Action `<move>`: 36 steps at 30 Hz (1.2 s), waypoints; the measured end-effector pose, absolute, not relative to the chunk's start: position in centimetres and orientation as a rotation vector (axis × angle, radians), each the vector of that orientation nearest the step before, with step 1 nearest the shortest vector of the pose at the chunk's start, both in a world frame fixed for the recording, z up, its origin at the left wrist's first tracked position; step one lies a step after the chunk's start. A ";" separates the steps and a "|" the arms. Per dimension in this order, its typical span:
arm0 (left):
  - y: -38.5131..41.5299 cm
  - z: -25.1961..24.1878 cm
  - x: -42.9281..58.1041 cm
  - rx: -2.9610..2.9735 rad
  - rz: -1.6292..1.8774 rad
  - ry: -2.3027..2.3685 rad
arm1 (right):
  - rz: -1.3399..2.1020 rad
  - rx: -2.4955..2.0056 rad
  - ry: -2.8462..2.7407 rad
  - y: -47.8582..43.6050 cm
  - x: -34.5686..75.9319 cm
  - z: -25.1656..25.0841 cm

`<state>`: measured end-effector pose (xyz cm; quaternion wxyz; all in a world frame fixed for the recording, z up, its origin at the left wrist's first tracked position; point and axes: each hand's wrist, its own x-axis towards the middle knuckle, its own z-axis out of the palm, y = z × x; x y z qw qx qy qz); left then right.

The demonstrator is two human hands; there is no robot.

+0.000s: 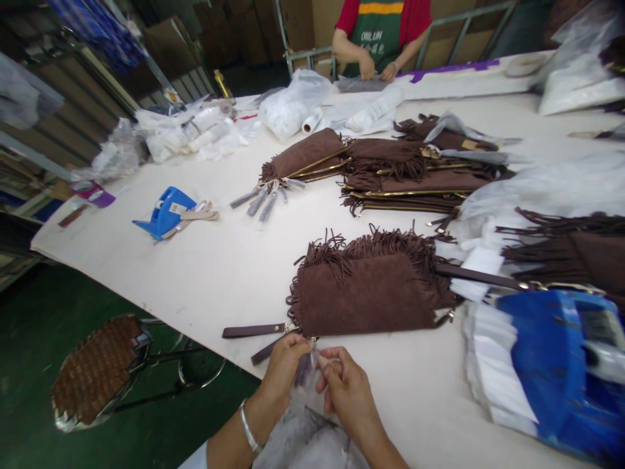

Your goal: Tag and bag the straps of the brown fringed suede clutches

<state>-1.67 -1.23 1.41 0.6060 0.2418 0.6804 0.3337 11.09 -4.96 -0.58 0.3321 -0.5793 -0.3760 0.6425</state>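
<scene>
A brown suede clutch bag [361, 293] with fringe lies at the table's front edge, its wrist straps [254, 331] sticking out at its left end. Just below that corner, a dark piece in a small clear plastic sleeve [305, 370] hangs by the clutch's metal fitting. My left hand [280, 365] is closed around the sleeve's upper left side, thumb near the fitting. On the other side my right hand [347, 384] is closed in a pinch on the sleeve's plastic, fingers curled. What exactly sits inside the sleeve is blurred.
Stacked fringed clutches [400, 182] lie behind. Blue tape dispensers stand left [168, 212] and at the near right [566, 365]. Plastic bags [295, 101] and wrapping are heaped at the back, where another person [381, 39] works. A stool [95, 371] stands left of the table.
</scene>
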 end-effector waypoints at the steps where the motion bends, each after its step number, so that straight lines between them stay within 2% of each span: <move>1: -1.2 1.5 -1.6 0.538 0.771 1.571 | 1.673 -1.520 -0.980 -5.0 11.2 -0.6; 26: -1.5 1.5 -1.2 0.146 0.907 1.356 | 1.525 -1.555 -1.132 -3.7 11.0 0.2; 36: -2.0 1.1 -0.4 0.288 1.087 1.536 | 1.658 -1.506 -0.838 -2.8 9.9 -1.5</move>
